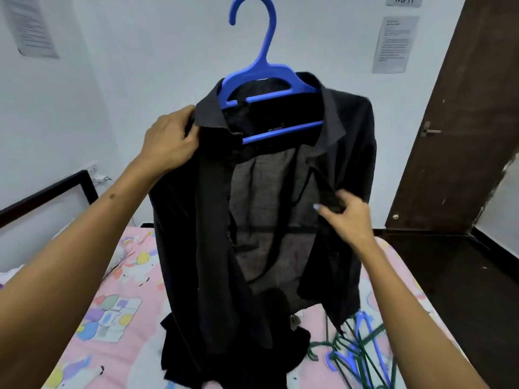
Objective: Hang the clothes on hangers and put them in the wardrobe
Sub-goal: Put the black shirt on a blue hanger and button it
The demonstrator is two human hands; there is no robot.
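Black shirt (280, 209): collared, button-front, open down the middle, draped on a blue hanger (266, 80) and held up in the air above the bed (112, 318); neck label inside the collar carries pale lettering, too blurred to read.
Blue hanger: plastic, hook uppermost, crossbar visible through the open neck.
Left hand (171, 138): fingers curled round the shirt's shoulder just beside the collar, gripping the cloth.
Right hand (345, 217): fingers pinching the edge of the shirt's front panel, about midway down; one nail painted pale blue.
Bed: pink sheet printed with cartoon figures; dark clothes (233, 357) heaped on it below the shirt hem; loose hangers (356, 352), green wire and blue plastic, tangled near its right edge.
Wall sign (404, 0): reads "WS 11", partly cut by the frame's top edge.
Printed notices (394, 44): two sheets on the white wall, text too small to read.
Brown door (460, 113): at right, with metal handle.
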